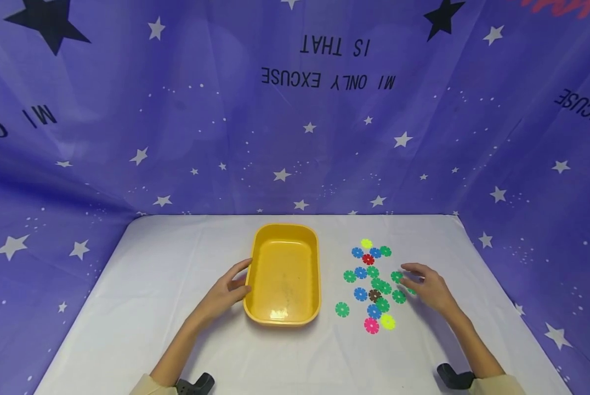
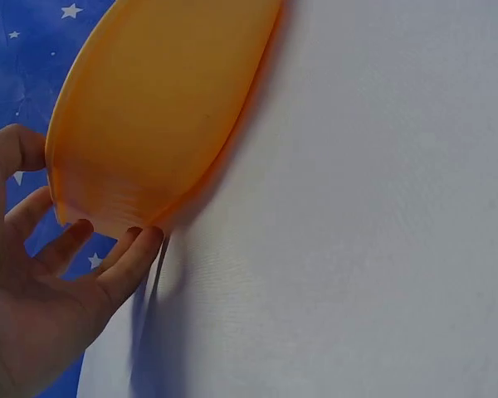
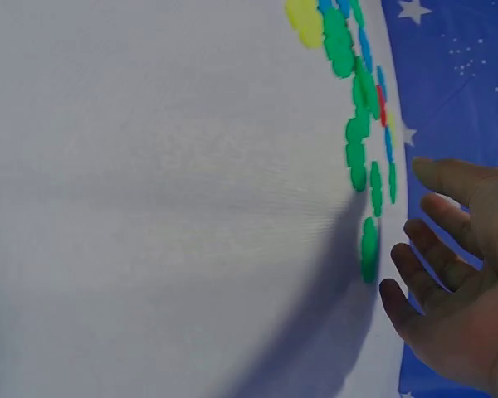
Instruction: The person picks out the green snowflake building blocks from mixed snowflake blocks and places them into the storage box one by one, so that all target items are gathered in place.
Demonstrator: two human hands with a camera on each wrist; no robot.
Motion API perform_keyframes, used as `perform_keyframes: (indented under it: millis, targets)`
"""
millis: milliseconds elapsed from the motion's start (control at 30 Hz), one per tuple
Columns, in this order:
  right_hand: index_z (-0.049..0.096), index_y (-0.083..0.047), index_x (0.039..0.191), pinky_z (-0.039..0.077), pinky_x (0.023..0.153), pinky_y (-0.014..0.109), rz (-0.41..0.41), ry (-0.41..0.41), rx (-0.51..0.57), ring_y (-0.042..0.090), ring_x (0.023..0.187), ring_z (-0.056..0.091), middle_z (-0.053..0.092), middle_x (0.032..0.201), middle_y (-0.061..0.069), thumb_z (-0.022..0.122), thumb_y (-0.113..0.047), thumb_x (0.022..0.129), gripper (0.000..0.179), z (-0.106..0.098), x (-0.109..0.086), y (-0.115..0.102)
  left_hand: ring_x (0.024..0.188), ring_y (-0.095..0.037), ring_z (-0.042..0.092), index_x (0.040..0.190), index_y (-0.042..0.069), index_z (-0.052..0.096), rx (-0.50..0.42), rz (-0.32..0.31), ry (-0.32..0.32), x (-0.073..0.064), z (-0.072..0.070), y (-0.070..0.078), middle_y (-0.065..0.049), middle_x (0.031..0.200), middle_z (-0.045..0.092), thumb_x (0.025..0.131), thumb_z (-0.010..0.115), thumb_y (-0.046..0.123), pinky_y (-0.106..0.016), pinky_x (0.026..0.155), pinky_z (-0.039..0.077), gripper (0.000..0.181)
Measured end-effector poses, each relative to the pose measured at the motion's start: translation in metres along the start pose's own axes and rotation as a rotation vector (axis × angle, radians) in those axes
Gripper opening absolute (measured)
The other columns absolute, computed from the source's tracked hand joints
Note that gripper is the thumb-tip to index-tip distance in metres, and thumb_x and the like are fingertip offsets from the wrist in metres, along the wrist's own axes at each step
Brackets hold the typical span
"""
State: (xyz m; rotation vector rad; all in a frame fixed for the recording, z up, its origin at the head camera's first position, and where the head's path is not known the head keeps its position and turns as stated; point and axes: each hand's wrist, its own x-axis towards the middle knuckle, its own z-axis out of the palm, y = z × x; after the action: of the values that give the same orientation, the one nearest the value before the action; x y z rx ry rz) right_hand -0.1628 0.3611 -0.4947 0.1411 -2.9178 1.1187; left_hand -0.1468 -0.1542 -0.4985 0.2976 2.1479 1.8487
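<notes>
A yellow rectangular plastic tray (image 1: 283, 323) stands on the white table with no pieces inside it. My left hand (image 1: 224, 291) is at its left side, fingertips touching the outer wall and rim, fingers spread and loosely bent. The left wrist view shows the same hand (image 2: 58, 290) with the fingers apart along the tray's edge (image 2: 162, 108). To the tray's right lie several flat notched discs, among them a green disc (image 1: 342, 309), a red disc (image 1: 368, 259) and a pink disc (image 1: 371, 325). My right hand (image 1: 430, 288) hovers at their right edge, its fingers (image 3: 448, 228) relaxed and holding nothing.
A white cloth covers the table (image 1: 176, 247). Purple fabric (image 1: 295, 164) with stars and upside-down lettering rises at the back and sides. Each wrist wears a black device, the left one (image 1: 196, 384) and the right one (image 1: 455, 377).
</notes>
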Motion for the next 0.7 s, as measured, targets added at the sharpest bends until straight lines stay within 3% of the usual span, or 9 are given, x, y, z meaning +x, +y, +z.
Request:
perform_keyframes:
  millis: [200, 700]
  targets:
    - [0.059, 0.005, 0.131, 0.044, 0.099, 0.061, 0.028, -0.019, -0.047, 0.048, 0.118, 0.054, 0.057, 0.130, 0.029, 0.073, -0.017, 0.090, 0.048, 0.008, 0.007, 0.005, 0.129, -0.041, 0.050, 0.156, 0.015, 0.032, -0.047, -0.016, -0.005, 0.003, 0.002, -0.003, -0.019, 0.161, 0.022, 0.094, 0.056, 0.008, -0.042, 0.095, 0.053, 0.067]
    - [0.066, 0.005, 0.118, 0.042, 0.100, 0.061, 0.051, -0.049, -0.081, 0.047, 0.116, 0.052, 0.056, 0.122, 0.028, 0.072, -0.012, 0.089, 0.034, 0.013, 0.018, 0.008, 0.134, -0.045, 0.042, 0.156, 0.022, 0.034, -0.093, -0.044, 0.040, 0.002, 0.009, -0.006, -0.021, 0.162, 0.018, 0.095, 0.056, 0.007, -0.043, 0.092, 0.055, 0.066]
